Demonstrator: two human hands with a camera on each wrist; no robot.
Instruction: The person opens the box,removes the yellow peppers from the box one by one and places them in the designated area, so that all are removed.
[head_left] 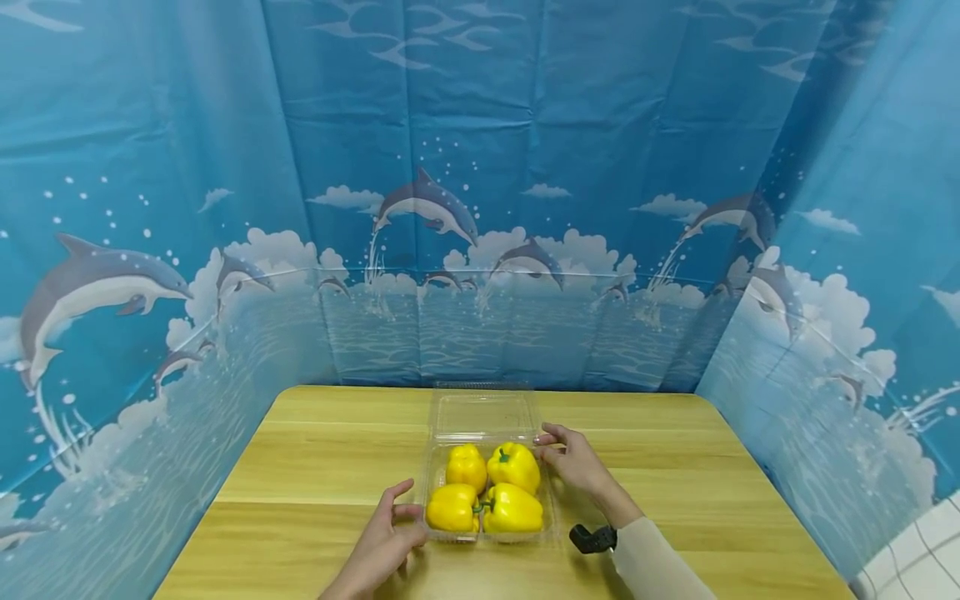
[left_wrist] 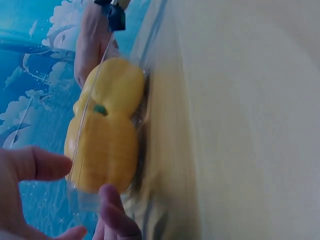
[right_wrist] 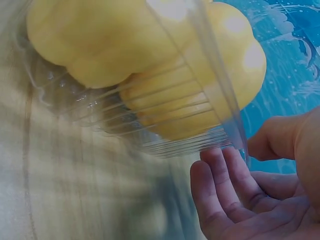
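A clear plastic clamshell box [head_left: 491,537] lies on the table, its lid [head_left: 483,414] folded back toward the wall. Several yellow bell peppers [head_left: 512,508] fill its base, some with green stems showing. My left hand [head_left: 382,537] is at the front left corner, fingers spread and fingertips right at the box's side; the left wrist view has them around that corner. On the far right side, my right hand [head_left: 573,458] pinches the rim near the lid's hinge. The right wrist view gives its thumb at the rim and its fingertips [right_wrist: 202,172] below, against the ribbed wall.
The wood-grain table [head_left: 322,467] runs back to a blue curtain [head_left: 480,333] printed with dolphins, which also stands along both sides. A black device [head_left: 592,539] is strapped at the right wrist by a light sleeve [head_left: 652,558].
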